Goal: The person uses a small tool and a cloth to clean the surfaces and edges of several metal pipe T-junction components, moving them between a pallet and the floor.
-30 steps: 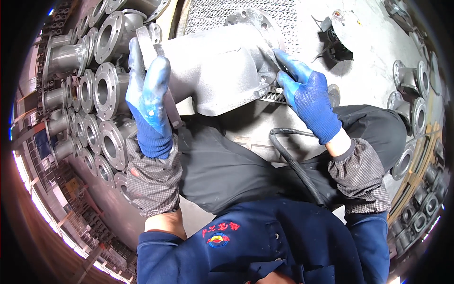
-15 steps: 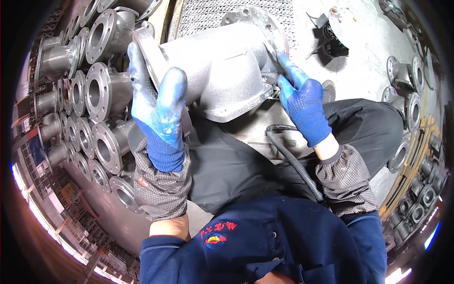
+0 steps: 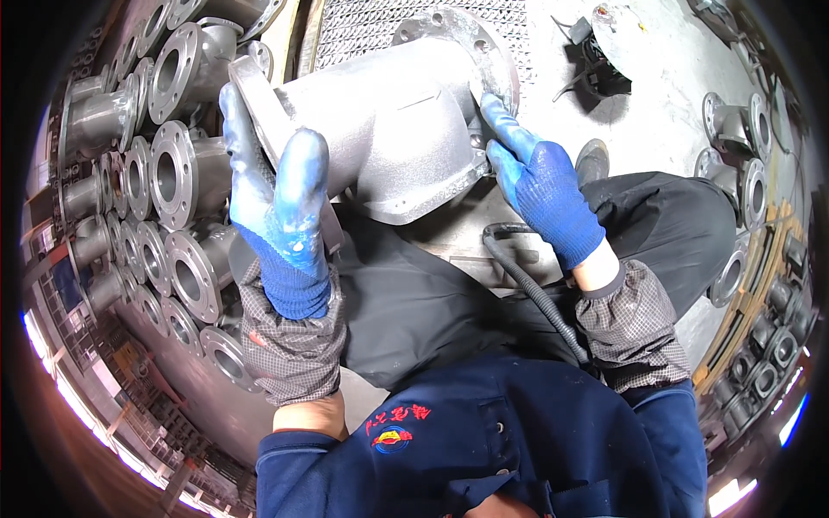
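Observation:
A large grey flanged valve body [image 3: 371, 112] of cast metal lies in front of me, with a round flange at each end and a third flanged outlet toward me. My left hand [image 3: 281, 198], in a blue coated glove, grips the left end flange [image 3: 259, 104], thumb on the near side and fingers along its outer face. My right hand [image 3: 548, 186], gloved alike, holds the right end beside the drilled flange [image 3: 492, 65], its fingers reaching along the flange's near edge. Part of the right fingertips is hidden against the metal.
Stacks of similar flanged castings [image 3: 177, 173] stand close on my left. More castings [image 3: 734, 186] stand at the right. A black tool [image 3: 600, 78] lies beyond my right hand. A grey corrugated hose [image 3: 535, 293] runs across my lap, and a metal grating [image 3: 363, 34] is at the far side.
The valve body has shifted slightly left, and both hands have moved left with it. Their hold on it looks the same.

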A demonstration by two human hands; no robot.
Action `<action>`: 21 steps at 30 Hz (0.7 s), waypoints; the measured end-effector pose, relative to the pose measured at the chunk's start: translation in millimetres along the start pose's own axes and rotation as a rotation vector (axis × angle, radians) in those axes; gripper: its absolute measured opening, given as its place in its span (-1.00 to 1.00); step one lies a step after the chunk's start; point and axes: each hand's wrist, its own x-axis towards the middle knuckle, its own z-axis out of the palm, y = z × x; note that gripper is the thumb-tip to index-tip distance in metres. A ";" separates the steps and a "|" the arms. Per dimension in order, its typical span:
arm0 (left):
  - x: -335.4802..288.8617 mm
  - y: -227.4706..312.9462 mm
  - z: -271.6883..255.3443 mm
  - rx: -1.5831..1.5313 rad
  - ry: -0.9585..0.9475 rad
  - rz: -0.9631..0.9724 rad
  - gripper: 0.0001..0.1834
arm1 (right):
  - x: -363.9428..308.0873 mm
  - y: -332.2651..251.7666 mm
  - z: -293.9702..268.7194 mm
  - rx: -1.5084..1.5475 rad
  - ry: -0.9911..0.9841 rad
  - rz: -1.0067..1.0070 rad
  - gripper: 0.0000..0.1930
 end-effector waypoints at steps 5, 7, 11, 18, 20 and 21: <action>2.6 3.6 -3.1 0.016 -0.047 -0.099 -0.84 | 3.7 -5.9 -8.5 0.317 -0.011 0.218 -0.54; 1.9 2.4 -2.4 0.049 -0.041 -0.046 -0.85 | 6.0 -1.4 -7.3 0.199 0.010 0.157 -0.54; 5.2 6.8 -2.7 0.020 -0.026 -0.064 -0.82 | 10.6 -4.0 -10.5 -0.045 0.045 -0.020 -0.56; 2.2 1.7 -6.1 0.007 -0.058 0.021 -0.63 | 2.7 -14.1 -6.9 -0.081 -0.037 0.072 -0.60; 10.9 21.6 -8.5 -0.444 -0.021 -0.530 -0.58 | 0.3 -10.0 -3.9 0.006 -0.010 0.093 -0.59; 10.2 22.5 -7.8 -0.465 -0.030 -0.562 -0.56 | -0.6 -5.1 -1.4 0.095 0.023 0.091 -0.59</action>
